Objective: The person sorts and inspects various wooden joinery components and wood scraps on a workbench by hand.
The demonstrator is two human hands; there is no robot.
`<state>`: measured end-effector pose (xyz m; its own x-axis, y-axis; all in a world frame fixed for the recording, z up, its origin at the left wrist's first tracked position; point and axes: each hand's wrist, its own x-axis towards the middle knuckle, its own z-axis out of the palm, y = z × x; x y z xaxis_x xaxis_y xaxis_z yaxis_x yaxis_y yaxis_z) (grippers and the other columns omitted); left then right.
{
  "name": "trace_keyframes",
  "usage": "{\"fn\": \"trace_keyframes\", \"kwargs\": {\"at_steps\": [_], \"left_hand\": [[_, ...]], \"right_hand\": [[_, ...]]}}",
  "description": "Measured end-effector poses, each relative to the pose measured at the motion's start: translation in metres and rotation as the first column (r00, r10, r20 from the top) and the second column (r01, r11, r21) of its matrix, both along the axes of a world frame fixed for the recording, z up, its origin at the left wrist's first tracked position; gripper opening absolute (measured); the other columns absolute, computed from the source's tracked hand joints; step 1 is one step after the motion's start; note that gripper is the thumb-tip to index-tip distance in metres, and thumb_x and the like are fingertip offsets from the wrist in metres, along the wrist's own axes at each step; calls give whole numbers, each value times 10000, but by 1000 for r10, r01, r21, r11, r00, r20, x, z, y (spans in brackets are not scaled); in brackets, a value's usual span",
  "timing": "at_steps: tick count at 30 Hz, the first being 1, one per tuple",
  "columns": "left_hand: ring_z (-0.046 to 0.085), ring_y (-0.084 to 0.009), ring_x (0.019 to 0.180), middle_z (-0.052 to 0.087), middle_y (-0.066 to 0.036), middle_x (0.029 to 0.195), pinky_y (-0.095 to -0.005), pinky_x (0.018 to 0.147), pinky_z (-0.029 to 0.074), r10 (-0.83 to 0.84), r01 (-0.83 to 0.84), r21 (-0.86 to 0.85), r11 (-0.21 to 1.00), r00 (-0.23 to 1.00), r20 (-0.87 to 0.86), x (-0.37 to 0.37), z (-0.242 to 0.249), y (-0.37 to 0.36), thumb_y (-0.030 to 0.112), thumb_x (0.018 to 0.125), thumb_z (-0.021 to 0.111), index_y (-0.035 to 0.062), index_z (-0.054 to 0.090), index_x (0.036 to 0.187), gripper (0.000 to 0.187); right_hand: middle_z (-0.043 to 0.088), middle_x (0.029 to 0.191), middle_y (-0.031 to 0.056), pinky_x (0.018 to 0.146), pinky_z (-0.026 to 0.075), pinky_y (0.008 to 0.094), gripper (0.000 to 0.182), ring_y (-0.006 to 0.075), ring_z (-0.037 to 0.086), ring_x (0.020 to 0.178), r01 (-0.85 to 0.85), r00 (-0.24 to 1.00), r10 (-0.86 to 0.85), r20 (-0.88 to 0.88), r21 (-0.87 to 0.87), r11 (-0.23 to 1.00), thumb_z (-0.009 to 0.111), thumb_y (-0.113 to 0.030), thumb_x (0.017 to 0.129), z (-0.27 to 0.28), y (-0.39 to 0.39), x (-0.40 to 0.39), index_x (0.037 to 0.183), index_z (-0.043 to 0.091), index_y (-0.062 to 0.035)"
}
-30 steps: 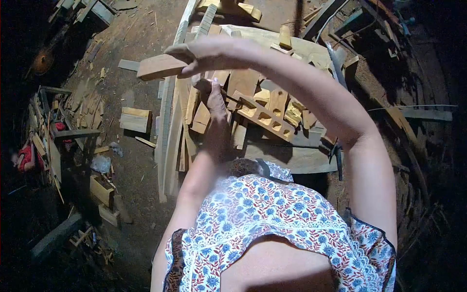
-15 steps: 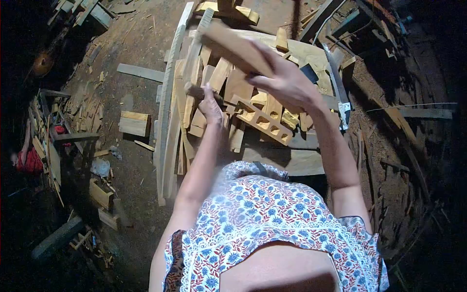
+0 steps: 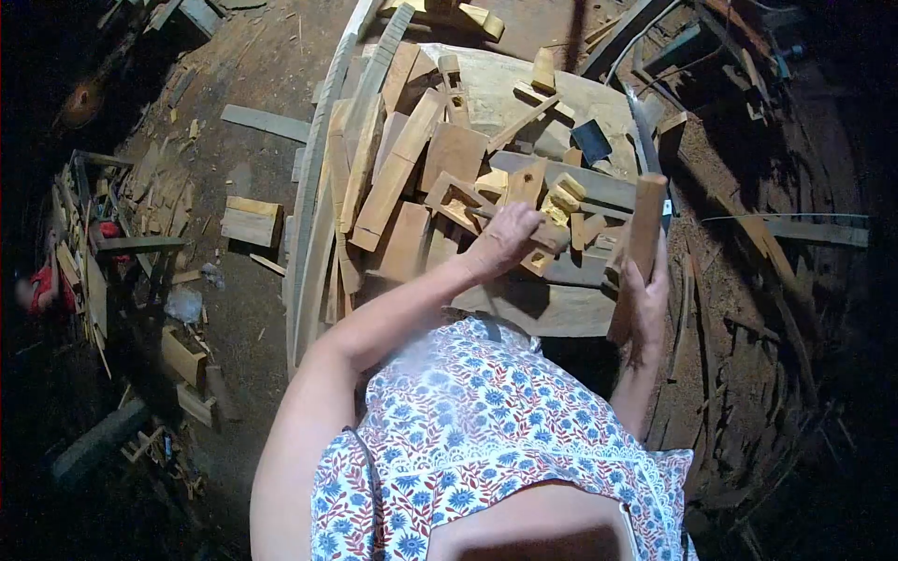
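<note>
The right hand [image 3: 645, 297], raised over the pile a second ago, has come down to the near right edge of the workbench [image 3: 561, 313] and grips a wood block [image 3: 642, 234] held upright. The left hand [image 3: 505, 238] has shifted rightward and is closed around a wooden handle [image 3: 547, 236] amid the wood scraps [image 3: 412, 178]. Beyond both hands lie long planks [image 3: 323, 187]; a saw blade [image 3: 644, 122] lies just beyond the right hand.
</note>
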<state>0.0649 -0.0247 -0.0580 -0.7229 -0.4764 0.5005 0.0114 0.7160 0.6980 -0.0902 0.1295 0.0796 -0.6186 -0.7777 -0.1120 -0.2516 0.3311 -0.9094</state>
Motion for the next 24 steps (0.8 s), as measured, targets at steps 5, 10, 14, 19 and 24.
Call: {"fn": "trace_keyframes", "kwargs": {"at_steps": [5, 10, 14, 19, 24], "left_hand": [[489, -331, 897, 483, -152, 920, -418, 761, 405, -78, 93, -111, 990, 988, 130, -9, -1, 9, 62, 747, 555, 34, 480, 1010, 274], [481, -330, 832, 462, -143, 869, -421, 711, 405, -70, 101, -175, 979, 982, 178, -16, -5, 6, 55, 704, 579, 50, 446, 1003, 327], [479, -322, 809, 462, -135, 849, -416, 692, 402, -62, 90, -169, 981, 984, 165, -20, -7, 5, 69, 712, 570, 57, 454, 977, 289], [492, -311, 824, 473, -129, 860, -404, 694, 399, -47, 94, -211, 973, 975, 215, -22, -12, 9, 94, 737, 556, 60, 473, 971, 251], [498, -306, 842, 479, -126, 875, -403, 706, 393, -40, 101, -207, 973, 959, 279, -28, -22, 13, 117, 752, 558, 63, 488, 989, 253]], "right_hand": [[407, 1320, 169, 1000, 314, 356, 785, 256, 420, 1176, 153, 988, -153, 18, -9, 988, 650, -322, 798, -16, 40, -2, 1399, 246, -19], [439, 1275, 182, 992, 319, 371, 759, 265, 439, 1151, 261, 965, -261, -12, 51, 964, 646, -401, 800, -42, 86, -1, 1332, 324, 35], [502, 1154, 188, 932, 363, 377, 688, 263, 490, 1045, 349, 936, -351, -6, 107, 931, 646, -441, 798, -40, 91, 19, 1210, 423, 64], [551, 1022, 140, 811, 448, 329, 585, 203, 545, 892, 504, 859, -482, 171, -121, 855, 647, -437, 805, -65, 95, 35, 1095, 504, 51], [493, 1147, 126, 909, 391, 346, 717, 263, 501, 1034, 445, 894, -417, 162, -238, 863, 630, -269, 810, -146, 86, 54, 1351, 256, 17]]}}
